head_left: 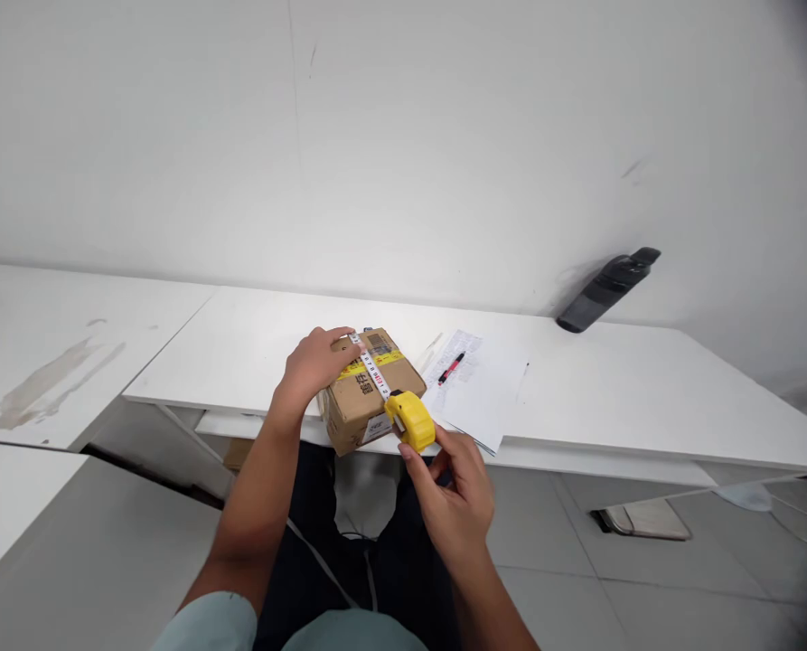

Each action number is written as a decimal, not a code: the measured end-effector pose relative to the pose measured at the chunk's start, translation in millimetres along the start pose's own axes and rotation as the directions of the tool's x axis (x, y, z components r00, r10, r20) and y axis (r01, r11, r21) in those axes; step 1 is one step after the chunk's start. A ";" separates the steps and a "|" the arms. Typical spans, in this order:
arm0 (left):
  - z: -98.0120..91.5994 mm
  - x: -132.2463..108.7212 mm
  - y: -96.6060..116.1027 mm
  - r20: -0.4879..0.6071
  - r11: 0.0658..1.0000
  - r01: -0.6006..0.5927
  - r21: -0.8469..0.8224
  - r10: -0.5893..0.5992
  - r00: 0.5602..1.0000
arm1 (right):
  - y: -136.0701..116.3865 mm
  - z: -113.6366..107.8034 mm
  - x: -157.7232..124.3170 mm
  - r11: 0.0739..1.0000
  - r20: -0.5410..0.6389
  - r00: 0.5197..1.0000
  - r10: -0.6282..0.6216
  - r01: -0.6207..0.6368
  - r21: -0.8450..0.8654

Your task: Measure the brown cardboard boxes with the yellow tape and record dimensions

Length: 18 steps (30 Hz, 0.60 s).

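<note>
A brown cardboard box (350, 404) with yellow packing tape and dark printing rests at the front edge of the white desk, jutting slightly past it. Across its top runs the white blade of a tape measure (413, 423), whose yellow case is at the box's near edge. My right hand (458, 493) pinches that case between thumb and fingers. At the far end of the blade, my left hand (316, 363) presses the strip against the box with its fingertips; the blade's very tip is partly hidden by the fingers.
Right of the box lie sheets of paper (491, 398), some with writing, and a red and black pen (452, 368) on top. A black bottle (606, 291) stands near the wall at the right. The desk (613, 389) has an undershelf; another white table (105, 303) adjoins at left.
</note>
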State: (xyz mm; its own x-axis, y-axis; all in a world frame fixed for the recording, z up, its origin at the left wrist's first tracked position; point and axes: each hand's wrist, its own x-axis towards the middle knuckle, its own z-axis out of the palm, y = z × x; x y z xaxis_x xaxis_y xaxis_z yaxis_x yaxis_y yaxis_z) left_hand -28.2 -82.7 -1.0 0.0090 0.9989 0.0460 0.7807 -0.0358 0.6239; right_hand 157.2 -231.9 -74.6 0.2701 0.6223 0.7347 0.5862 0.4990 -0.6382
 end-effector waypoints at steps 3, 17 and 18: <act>0.6 -1.0 2.5 0.000 1.000 0.013 0.000 -0.013 1.000 | -1.7 -2.8 -3.1 1.000 -0.007 1.000 0.018 -0.018 -0.017; 0.7 -1.7 1.2 0.017 1.000 -0.011 0.021 0.010 1.000 | -1.9 6.7 2.1 0.995 -0.019 0.995 0.098 -0.098 0.015; 1.1 -1.2 0.3 0.016 1.000 -0.014 0.018 0.014 1.000 | -2.2 7.3 2.8 0.996 -0.013 0.995 0.094 -0.094 0.008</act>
State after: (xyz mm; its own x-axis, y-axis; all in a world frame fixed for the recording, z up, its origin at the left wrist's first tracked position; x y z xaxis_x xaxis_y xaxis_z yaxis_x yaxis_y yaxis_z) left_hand -27.3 -83.9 -1.7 0.0303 0.9987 0.0422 0.7915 -0.0497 0.6091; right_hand 151.1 -226.9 -72.9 0.3338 0.6586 0.6744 0.5523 0.4432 -0.7061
